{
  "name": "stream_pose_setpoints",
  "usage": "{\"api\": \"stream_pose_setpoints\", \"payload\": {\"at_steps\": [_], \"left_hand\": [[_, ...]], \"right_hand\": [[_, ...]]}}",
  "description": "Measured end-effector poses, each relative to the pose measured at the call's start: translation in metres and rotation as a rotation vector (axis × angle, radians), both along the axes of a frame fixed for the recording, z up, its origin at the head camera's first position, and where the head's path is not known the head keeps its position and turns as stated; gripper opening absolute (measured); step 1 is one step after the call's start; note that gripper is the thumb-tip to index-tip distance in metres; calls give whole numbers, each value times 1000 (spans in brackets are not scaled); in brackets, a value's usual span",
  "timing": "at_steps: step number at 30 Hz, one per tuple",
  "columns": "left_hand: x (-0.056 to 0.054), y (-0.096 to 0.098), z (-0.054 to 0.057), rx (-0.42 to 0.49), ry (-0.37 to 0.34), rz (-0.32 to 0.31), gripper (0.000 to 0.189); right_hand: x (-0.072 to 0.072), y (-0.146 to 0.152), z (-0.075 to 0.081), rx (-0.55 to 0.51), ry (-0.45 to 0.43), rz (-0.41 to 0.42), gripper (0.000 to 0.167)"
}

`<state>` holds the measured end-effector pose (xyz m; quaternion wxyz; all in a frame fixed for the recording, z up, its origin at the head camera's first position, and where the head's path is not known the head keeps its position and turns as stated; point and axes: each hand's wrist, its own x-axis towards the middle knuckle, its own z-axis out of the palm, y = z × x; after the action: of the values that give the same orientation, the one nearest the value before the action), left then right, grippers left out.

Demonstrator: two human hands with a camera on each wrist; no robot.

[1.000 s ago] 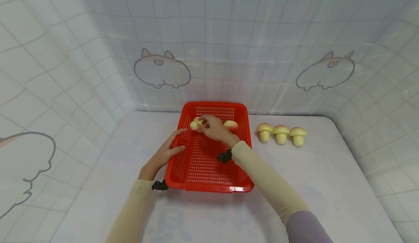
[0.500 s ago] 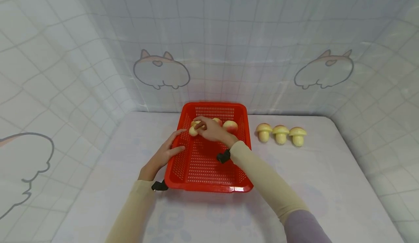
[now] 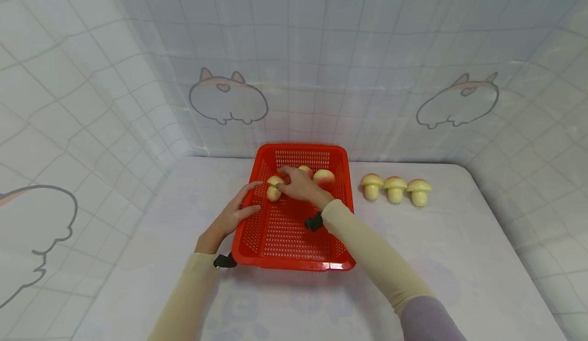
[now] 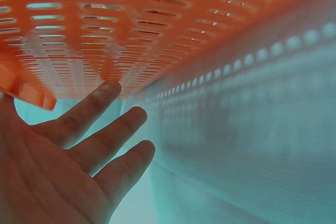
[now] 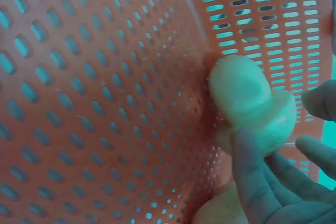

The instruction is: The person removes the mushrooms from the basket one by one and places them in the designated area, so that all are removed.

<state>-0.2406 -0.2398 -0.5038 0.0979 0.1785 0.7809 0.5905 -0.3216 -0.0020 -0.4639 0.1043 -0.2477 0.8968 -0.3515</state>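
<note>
Shifted: smooth pale-yellow toy mushroom (image 3: 273, 193) in the slotted red plastic basket (image 3: 294, 265); stem now swung toward the near side.
Right hand (image 3: 298, 184): loosely open, a fingertip touching the cap, no clear pinch.
Left hand (image 3: 227, 218): spread against basket's left wall.
Progress: seems partway; one mushroom lies inside, near two rounded red-and-cream pieces (image 3: 324, 178).
Outside: three matching domed mushrooms (image 3: 395, 189), rowed on white table (image 3: 413, 259); direction of work unclear.

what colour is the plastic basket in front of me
The plastic basket is bright red, best seen in the head view.
</note>
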Motion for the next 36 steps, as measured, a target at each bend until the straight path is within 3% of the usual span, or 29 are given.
{"api": "stream_pose_setpoints", "payload": {"at_steps": [4,9,19,36], "left_hand": [[1,0,0,1,1,0,60],[1,1,2,4,9,0,60],[0,3,4,-1,-2,-6,60],[-2,-3,5,-20,12,4,61]], "right_hand": [[1,-2,-3,55,3,13,63],[2,-3,-5,25,-8,17,71],[1,-3,-6,84,-10,51,56],[6,-9,-4,54,-42,82,44]]}}
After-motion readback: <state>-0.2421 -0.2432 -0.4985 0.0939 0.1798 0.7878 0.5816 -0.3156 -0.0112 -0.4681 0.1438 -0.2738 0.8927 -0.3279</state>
